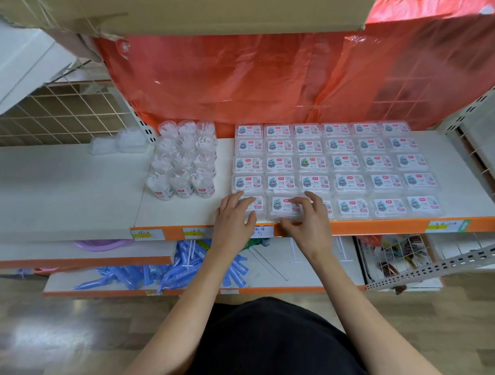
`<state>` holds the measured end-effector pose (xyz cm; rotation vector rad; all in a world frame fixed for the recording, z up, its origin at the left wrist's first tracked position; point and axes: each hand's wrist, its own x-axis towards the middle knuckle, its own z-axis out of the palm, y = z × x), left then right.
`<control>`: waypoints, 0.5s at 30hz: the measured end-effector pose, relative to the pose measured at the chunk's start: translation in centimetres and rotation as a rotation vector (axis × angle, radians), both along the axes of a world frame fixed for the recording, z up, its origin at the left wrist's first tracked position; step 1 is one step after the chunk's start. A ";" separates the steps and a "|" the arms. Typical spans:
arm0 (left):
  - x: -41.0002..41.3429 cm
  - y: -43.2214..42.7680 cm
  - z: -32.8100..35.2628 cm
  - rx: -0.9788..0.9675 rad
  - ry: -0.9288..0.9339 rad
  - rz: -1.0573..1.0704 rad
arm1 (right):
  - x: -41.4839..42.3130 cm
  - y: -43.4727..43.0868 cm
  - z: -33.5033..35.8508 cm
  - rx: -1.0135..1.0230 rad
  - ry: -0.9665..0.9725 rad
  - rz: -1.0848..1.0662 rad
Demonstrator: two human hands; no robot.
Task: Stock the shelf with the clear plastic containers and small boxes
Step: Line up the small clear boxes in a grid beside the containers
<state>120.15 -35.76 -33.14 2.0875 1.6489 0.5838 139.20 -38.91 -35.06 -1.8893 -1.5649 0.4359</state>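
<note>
Several small clear boxes (pixel 350 161) with white, pink and blue labels lie in tidy rows on the white shelf (pixel 185 212). Left of them stand several clear round containers (pixel 180 164) holding white picks. My left hand (pixel 235 216) rests with straight fingers on the front-left box (pixel 258 204). My right hand (pixel 305 216) pinches the neighbouring front-row box (pixel 282 208) at the shelf's front edge, thumb on its near side and fingers curled on top.
A few clear lidded tubs (pixel 119 142) sit at the back left. Red plastic sheeting (pixel 264 79) hangs behind, with a cardboard carton (pixel 204 10) above. Blue packets (pixel 170 270) lie on the lower shelf, and a wire basket (pixel 394 257) stands at the lower right.
</note>
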 end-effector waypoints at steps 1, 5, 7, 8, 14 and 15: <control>0.0 -0.1 0.0 0.001 0.002 -0.002 | -0.1 0.0 0.0 0.001 0.002 -0.005; 0.0 -0.2 -0.2 0.007 0.017 0.001 | -0.2 -0.1 -0.3 -0.014 -0.005 -0.003; 0.1 -0.2 -0.3 0.009 0.021 0.004 | -0.3 -0.2 -0.5 -0.004 -0.021 0.008; 0.2 -0.3 -0.2 0.012 0.024 0.002 | -0.3 -0.2 -0.5 -0.003 -0.025 0.012; 0.1 0.0 0.2 0.021 0.045 -0.004 | -0.2 -0.3 0.0 0.018 -0.048 0.042; 0.0 0.1 0.4 0.030 0.044 -0.006 | -0.2 -0.3 0.3 0.033 -0.046 0.044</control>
